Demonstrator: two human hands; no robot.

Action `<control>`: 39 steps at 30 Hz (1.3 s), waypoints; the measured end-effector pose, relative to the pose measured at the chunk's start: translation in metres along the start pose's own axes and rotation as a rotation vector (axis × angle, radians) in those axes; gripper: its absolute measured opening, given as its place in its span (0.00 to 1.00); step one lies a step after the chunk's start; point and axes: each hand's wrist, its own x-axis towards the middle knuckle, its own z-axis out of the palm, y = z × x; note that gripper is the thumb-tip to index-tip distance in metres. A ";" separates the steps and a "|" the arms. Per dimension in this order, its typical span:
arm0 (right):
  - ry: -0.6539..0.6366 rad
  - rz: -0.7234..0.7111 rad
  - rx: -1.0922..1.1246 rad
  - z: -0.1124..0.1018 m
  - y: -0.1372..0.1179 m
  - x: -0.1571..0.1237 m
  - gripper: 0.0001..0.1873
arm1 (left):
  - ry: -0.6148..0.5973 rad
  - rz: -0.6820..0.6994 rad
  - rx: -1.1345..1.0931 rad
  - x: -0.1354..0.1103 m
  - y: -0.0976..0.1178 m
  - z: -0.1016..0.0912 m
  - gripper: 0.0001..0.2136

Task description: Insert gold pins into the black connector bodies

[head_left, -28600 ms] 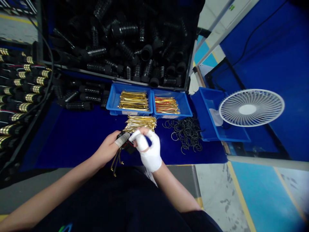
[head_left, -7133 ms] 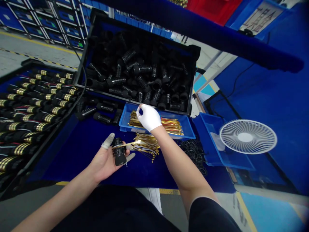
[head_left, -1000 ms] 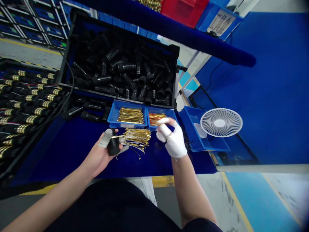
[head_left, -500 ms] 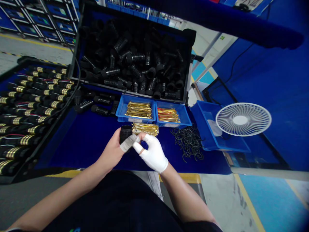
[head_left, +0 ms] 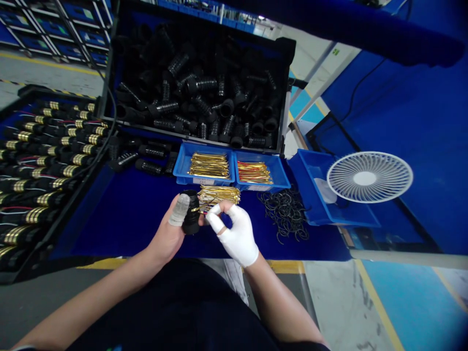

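Observation:
My left hand (head_left: 169, 234), with a grey wrap on its thumb, is closed round a black ribbed cylinder (head_left: 190, 219). A gold strip (head_left: 196, 209) lies across the cylinder's ribbed side, and its end sticks out to the right. My right hand (head_left: 236, 235), in a white glove with bare fingertips, pinches at that end with thumb and forefinger; the fingers partly hide it. Just beyond the hands, a bundle of gold strips (head_left: 219, 193) rests on the blue table.
Two blue trays hold gold strips (head_left: 208, 165) and red-and-gold strips (head_left: 253, 172). Black rings (head_left: 287, 214) lie to the right, near a white fan (head_left: 369, 177). A large bin (head_left: 197, 131) of black parts stands behind. At left, a tray holds gold-banded parts (head_left: 36, 214).
The left thumb has moved up and left on the cylinder, uncovering its side and the gold strip there. My right hand has shifted slightly right, away from the left thumb.

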 end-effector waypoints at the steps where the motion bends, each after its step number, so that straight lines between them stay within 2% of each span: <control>1: -0.004 0.013 -0.001 0.000 0.000 0.001 0.09 | -0.004 -0.009 -0.015 0.000 0.000 0.002 0.26; 6: 0.024 0.003 -0.038 -0.006 0.005 -0.001 0.08 | -0.012 -0.122 -0.083 0.001 0.007 0.003 0.24; 10: 0.116 0.030 -0.106 -0.019 0.014 -0.005 0.09 | -0.011 -0.139 -0.077 0.004 0.011 -0.003 0.22; 12: 0.122 0.050 -0.117 -0.021 0.016 -0.007 0.09 | 0.001 -0.143 -0.077 0.005 0.009 -0.004 0.22; 18: 0.015 0.055 -0.049 -0.004 0.012 -0.008 0.09 | -0.023 -0.142 -0.052 0.002 -0.003 0.006 0.29; 28: 0.038 0.060 -0.068 0.003 0.014 -0.004 0.08 | -0.070 -0.095 -0.023 0.001 -0.001 0.011 0.28; 31: 0.042 0.073 -0.065 0.001 0.015 -0.003 0.09 | -0.033 -0.040 0.079 0.003 -0.005 0.006 0.28; 36: -0.056 0.054 0.055 -0.002 0.020 -0.003 0.09 | -0.049 0.260 0.609 0.003 -0.006 -0.005 0.20; 37: -0.069 0.061 0.088 -0.003 0.022 -0.004 0.09 | -0.069 0.276 0.660 0.003 -0.005 -0.006 0.19; 39: -0.045 0.070 0.120 -0.003 0.024 -0.004 0.09 | -0.103 0.250 0.598 0.003 -0.003 -0.005 0.17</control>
